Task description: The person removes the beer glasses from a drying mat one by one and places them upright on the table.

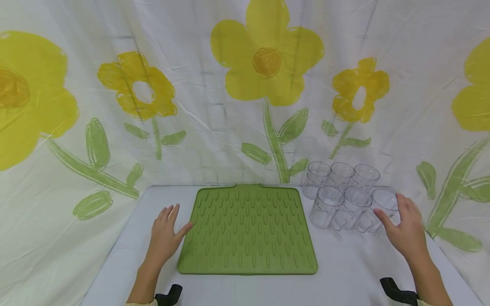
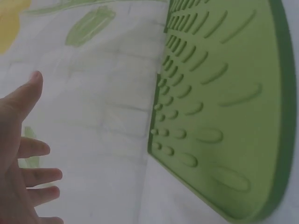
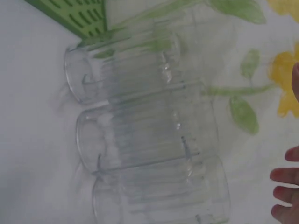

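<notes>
A green rubbery mat (image 1: 246, 231) with raised oval ridges lies on the white table, its near part also filling the right of the left wrist view. My left hand (image 1: 164, 236) hovers by the mat's left edge, fingers spread and holding nothing. Several clear glasses (image 1: 330, 208) stand upright in two rows to the right of the mat. Beside the front-right glass (image 1: 384, 199) is my right hand (image 1: 406, 227), thumb and fingers apart near its rim; whether it touches the glass I cannot tell. In the right wrist view the front glasses (image 3: 145, 135) stand side by side.
A white cloth (image 1: 214, 140) printed with yellow flowers hangs behind the table and down its sides. The white tabletop (image 1: 344, 263) runs in front of the glasses. A black strap piece (image 1: 398, 291) sits on the right wrist, another (image 1: 169, 295) on the left.
</notes>
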`<state>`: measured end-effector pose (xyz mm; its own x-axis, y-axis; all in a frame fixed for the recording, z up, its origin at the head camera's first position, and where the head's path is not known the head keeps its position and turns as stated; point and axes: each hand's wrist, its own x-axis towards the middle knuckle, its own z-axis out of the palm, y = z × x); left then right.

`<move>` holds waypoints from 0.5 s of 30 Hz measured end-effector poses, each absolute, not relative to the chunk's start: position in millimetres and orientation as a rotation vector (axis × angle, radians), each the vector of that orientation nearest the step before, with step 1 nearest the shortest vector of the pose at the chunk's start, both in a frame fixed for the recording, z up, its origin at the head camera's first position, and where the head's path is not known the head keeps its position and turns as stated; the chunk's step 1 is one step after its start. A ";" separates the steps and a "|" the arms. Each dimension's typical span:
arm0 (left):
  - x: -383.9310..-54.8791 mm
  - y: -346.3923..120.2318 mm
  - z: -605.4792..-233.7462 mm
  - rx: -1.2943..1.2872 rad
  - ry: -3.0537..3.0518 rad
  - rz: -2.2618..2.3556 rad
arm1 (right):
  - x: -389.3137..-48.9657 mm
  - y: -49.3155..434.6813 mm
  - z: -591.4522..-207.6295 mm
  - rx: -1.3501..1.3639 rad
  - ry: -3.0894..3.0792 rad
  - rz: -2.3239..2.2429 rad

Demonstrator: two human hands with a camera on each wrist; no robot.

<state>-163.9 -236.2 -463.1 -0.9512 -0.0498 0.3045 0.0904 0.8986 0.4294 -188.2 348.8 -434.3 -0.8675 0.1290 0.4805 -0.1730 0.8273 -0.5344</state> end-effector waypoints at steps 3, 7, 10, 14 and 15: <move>-167.7 -231.9 -459.0 -0.042 -2.762 -0.628 | -192.4 341.1 -431.6 0.101 -2.525 0.778; -171.9 -226.2 -456.1 -0.047 -2.782 -0.618 | -197.6 328.0 -428.7 0.184 -2.544 0.761; -174.2 -219.7 -454.5 -0.053 -2.781 -0.620 | -199.9 316.4 -428.4 0.231 -2.568 0.736; -177.7 -209.1 -453.8 -0.063 -2.783 -0.608 | -204.4 299.2 -430.9 0.302 -2.579 0.695; -178.5 -206.3 -453.4 -0.067 -2.785 -0.602 | -205.7 294.6 -432.1 0.320 -2.581 0.683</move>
